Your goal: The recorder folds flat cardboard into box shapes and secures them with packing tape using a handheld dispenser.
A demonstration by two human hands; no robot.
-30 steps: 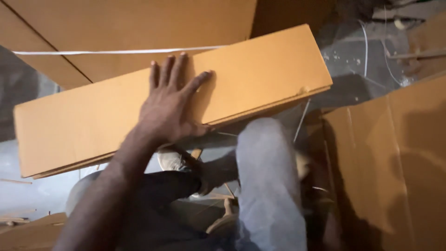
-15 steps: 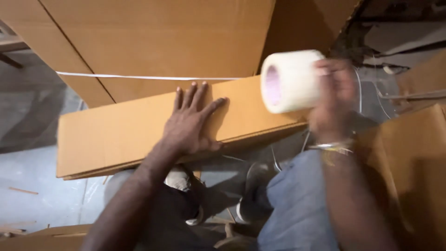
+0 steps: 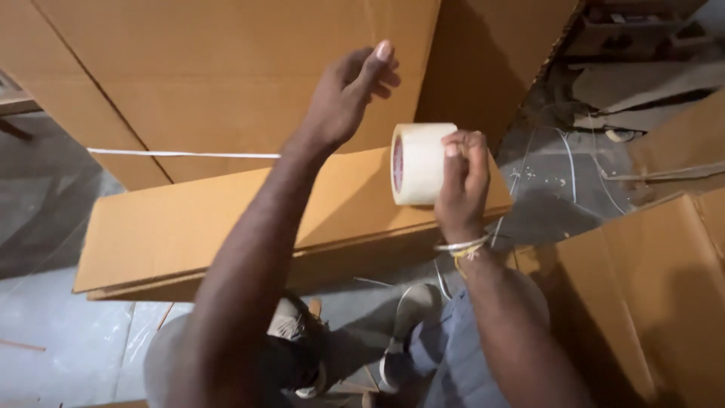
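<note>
My right hand grips a wide roll of pale packing tape, held upright above a long flat brown cardboard box. That box lies across my knees. My left hand is raised in the air to the upper left of the roll, fingers loosely curled and holding nothing. A thin bangle sits on my right wrist.
Large brown cardboard sheets lean behind the box, with a white strap across them. More cardboard stands at the right. Grey concrete floor shows at the left, and scraps and white cords lie at the upper right.
My left hand has lifted off the flat box and risen toward the tape. My right hand has lowered the roll to the left, nearer the box.
</note>
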